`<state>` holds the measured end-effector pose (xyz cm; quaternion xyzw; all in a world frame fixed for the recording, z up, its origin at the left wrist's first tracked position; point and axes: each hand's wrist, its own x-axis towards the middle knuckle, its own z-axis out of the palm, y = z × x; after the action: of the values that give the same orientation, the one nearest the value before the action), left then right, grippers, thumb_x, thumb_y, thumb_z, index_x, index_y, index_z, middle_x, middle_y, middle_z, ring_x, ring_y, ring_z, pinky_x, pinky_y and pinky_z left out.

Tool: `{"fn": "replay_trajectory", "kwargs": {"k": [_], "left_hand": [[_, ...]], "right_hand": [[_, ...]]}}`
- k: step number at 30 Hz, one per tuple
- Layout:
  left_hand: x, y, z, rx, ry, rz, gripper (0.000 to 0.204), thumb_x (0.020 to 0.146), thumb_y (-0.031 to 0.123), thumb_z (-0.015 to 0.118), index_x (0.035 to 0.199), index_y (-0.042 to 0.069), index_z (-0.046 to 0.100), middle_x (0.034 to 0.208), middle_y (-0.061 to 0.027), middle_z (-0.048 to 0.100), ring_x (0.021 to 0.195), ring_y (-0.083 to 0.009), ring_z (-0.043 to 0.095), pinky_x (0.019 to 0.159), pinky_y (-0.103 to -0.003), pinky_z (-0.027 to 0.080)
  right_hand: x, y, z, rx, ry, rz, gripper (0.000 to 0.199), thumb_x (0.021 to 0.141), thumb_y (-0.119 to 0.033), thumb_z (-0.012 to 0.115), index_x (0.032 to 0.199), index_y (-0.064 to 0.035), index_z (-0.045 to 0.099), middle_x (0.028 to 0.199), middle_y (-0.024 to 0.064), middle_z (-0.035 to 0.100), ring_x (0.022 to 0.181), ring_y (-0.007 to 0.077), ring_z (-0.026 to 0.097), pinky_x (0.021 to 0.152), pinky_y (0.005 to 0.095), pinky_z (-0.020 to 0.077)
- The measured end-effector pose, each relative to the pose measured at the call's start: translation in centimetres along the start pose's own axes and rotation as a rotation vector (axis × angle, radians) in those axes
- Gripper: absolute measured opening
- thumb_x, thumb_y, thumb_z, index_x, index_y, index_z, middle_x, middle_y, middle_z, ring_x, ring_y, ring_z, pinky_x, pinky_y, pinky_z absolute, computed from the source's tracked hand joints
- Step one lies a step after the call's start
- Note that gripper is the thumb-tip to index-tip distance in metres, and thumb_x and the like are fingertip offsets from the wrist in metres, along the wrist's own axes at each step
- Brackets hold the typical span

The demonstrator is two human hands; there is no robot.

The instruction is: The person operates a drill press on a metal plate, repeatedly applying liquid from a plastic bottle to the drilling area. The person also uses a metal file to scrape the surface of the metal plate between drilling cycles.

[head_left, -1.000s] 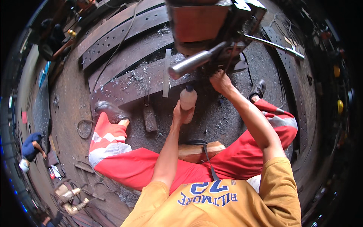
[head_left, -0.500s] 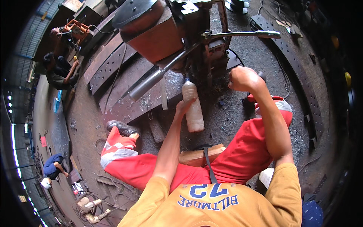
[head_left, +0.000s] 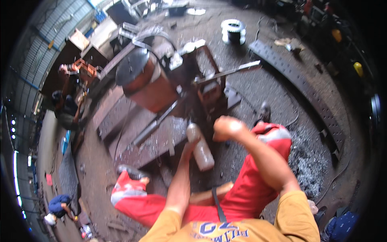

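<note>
Left hand (head_left: 189, 146) wrapped around a pale plastic bottle (head_left: 200, 147), gripping it from below with the thing tilted, top end up toward the machine and base pointing down at the lap. Fingers mostly hidden behind the bottle, so can't tell how tight the squeeze is. Right hand (head_left: 226, 128) balled up just beside the bottle's top, looks shut, but can't tell if anything's pinched inside, way too blurry.

Going outward: both hands sitting right in front of a rusty red drilling machine (head_left: 153, 86) with a long handle bar (head_left: 227, 72) sticking out to the right. Thick steel plates (head_left: 155, 141) lying flat under it, pile of shiny metal shavings (head_left: 308, 161) off to the right on the floor. Red trousers with pale stripes below, wooden block seat (head_left: 209, 193) underneath.

Probably mid-squirt step, feeding liquid onto the spot being drilled. Next up likely needs the bottle tip aimed right at the bit and a steady grab on that handle. Another person (head_left: 66, 107) working far left.
</note>
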<state>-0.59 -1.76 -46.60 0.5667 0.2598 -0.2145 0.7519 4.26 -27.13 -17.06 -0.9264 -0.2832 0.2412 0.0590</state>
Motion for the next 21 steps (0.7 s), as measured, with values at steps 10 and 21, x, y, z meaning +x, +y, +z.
{"fn": "replay_trajectory", "kwargs": {"k": [10, 21], "left_hand": [[1.1, 2.6, 0.7, 0.067, 0.026, -0.086, 0.059, 0.081, 0.043, 0.081, 0.116, -0.003, 0.067, 0.103, -0.0138, 0.071, 0.085, -0.0261, 0.070, 0.077, -0.040, 0.056], [0.0, 3.4, 1.4, 0.227, 0.126, 0.026, 0.068, 0.077, 0.051, 0.079, 0.119, -0.001, 0.067, 0.113, -0.0157, 0.068, 0.099, -0.0287, 0.066, 0.086, -0.041, 0.052]], "right_hand": [[-3.6, -13.5, -6.6, 0.653, 0.646, -0.865, 0.018, 0.088, -0.018, 0.069, 0.098, -0.0050, 0.062, 0.089, 0.0121, 0.066, 0.084, 0.0342, 0.067, 0.074, 0.0439, 0.0535], [10.3, -31.5, -14.0, 0.250, 0.601, -0.975, 0.021, 0.082, -0.022, 0.064, 0.090, -0.0033, 0.070, 0.082, 0.0205, 0.070, 0.078, 0.0386, 0.071, 0.071, 0.0487, 0.0569]]}}
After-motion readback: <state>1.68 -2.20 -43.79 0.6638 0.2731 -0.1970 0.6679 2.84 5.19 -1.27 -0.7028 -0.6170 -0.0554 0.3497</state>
